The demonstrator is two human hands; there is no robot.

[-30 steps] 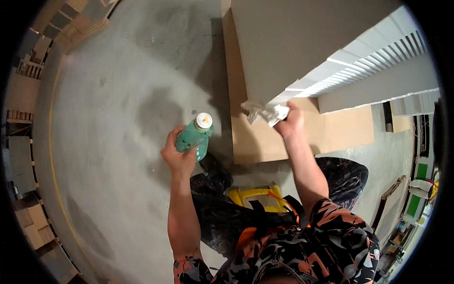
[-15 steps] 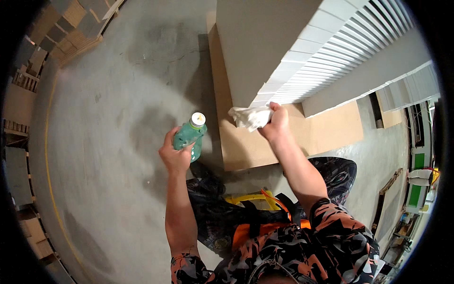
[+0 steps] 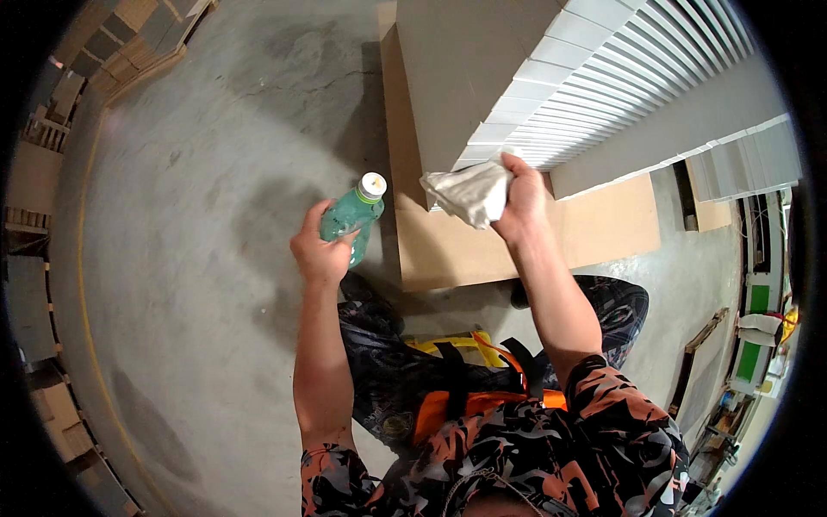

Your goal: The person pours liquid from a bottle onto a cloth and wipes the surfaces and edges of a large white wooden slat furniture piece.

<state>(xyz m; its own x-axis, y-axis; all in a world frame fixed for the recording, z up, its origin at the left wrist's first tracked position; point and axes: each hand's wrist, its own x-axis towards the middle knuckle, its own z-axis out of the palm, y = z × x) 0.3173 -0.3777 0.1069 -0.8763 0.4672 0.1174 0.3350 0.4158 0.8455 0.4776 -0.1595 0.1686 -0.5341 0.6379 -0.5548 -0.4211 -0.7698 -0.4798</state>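
Note:
My left hand (image 3: 322, 248) is wrapped round a green plastic bottle (image 3: 349, 216) with a white cap, held above the floor and tilted toward the stack. In my right hand (image 3: 524, 203) is a crumpled white cloth (image 3: 472, 192), pinched between thumb and fingers. The cloth is close in front of the lower corner of a tall stack of white slatted panels (image 3: 525, 112); whether it touches them I cannot tell. Under the stack lies a brown cardboard sheet (image 3: 448, 258).
Brown cartons on pallets (image 3: 129, 43) stand at the far left. A yellow line (image 3: 83, 250) runs along the grey concrete floor (image 3: 198, 258). More white panels (image 3: 749, 164) and a flat board (image 3: 702, 362) are on the right. A yellow object (image 3: 457, 346) is between my legs.
My right hand has moved up and slightly right with the cloth, which now looks more spread out. The bottle in my left hand has risen slightly and tilted a little more to the right.

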